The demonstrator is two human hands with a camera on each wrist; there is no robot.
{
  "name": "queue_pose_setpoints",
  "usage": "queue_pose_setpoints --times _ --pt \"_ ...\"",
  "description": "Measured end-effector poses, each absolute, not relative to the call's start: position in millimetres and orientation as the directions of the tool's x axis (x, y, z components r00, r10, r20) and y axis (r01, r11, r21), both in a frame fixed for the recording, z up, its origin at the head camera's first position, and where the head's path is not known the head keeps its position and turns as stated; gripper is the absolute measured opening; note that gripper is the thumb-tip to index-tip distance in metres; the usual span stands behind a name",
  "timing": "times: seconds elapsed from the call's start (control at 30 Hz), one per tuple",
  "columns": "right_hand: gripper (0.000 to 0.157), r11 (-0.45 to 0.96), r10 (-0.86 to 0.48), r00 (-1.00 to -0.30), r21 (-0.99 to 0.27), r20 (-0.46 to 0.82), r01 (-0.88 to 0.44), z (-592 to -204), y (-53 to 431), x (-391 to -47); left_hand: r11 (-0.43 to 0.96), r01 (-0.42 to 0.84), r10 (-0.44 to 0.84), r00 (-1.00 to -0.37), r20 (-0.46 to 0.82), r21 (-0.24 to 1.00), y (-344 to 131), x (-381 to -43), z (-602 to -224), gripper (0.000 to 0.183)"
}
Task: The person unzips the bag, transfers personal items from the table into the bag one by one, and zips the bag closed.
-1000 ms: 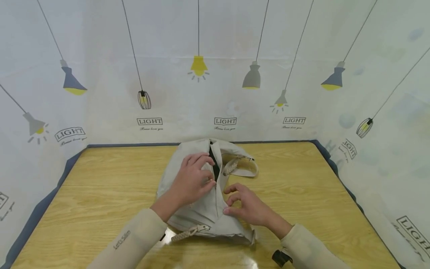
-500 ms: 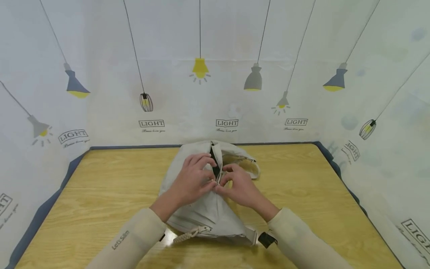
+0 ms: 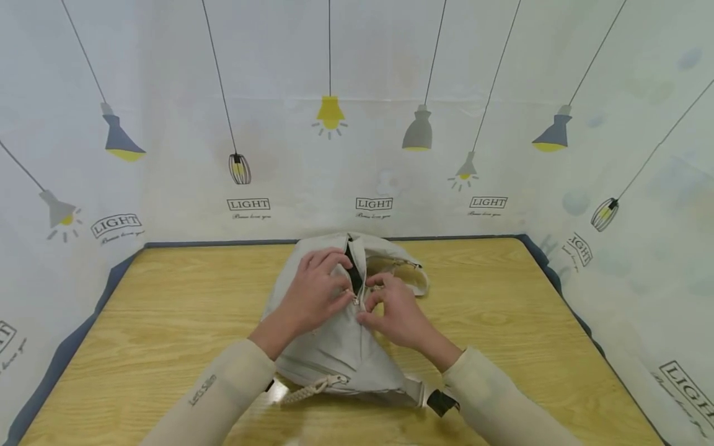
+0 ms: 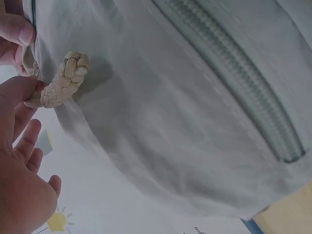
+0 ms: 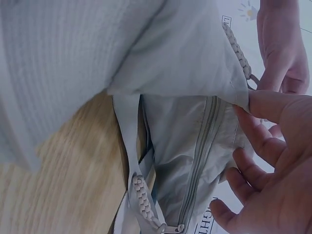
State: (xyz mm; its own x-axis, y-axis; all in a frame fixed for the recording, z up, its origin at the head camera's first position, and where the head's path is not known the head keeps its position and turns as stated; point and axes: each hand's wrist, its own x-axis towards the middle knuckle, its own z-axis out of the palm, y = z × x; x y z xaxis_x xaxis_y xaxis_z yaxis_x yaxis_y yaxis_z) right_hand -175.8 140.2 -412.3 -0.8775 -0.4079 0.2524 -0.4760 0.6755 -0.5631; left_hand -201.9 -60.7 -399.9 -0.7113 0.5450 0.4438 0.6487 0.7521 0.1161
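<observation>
A light grey fabric bag [image 3: 340,359] lies on the table, with a zip opening [image 3: 354,275] along its top that shows a dark inside. My left hand [image 3: 312,294] is left of the opening. In the left wrist view, its thumb and finger pinch the zip pull [image 4: 61,85], which has a braided cord. Right of the zip is my right hand [image 3: 398,310]. The right wrist view shows its thumb and forefinger pinching the bag's fabric edge [image 5: 241,92] beside the zip, the other fingers loosely bent. Another braided pull [image 3: 315,389] hangs at the bag's near end.
A strap loop [image 3: 421,282] lies at the bag's far right. The wooden table [image 3: 184,297] extends to both sides. Behind it stands a white backdrop [image 3: 290,173] printed with lamps. A black object [image 3: 442,402] sits at the right sleeve's cuff.
My right hand has moved up and left from the bag's lower right side to the zip and now pinches the fabric there. The left hand has shifted only slightly.
</observation>
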Motion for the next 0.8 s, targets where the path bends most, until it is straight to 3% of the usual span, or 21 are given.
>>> queue_pose_setpoints --times 0.37,0.57,0.8 --pt "0.022 0.685 -0.429 -0.884 -0.572 0.186 -0.452 -413.7 134.8 -164.6 0.796 0.596 0.49 -0.736 0.467 0.105 -66.3 -216.2 -398.1 0.011" --pt "0.017 0.697 -0.348 -0.917 -0.601 0.192 -0.391 -411.6 134.2 -168.0 0.76 0.641 0.517 -0.697 0.498 0.107 -66.5 -216.2 -395.8 0.01" --pt "0.033 0.722 -0.279 -0.928 -0.583 0.245 -0.371 -402.5 127.5 -188.9 0.725 0.681 0.535 -0.652 0.538 0.105 -64.1 -211.6 -393.1 0.008"
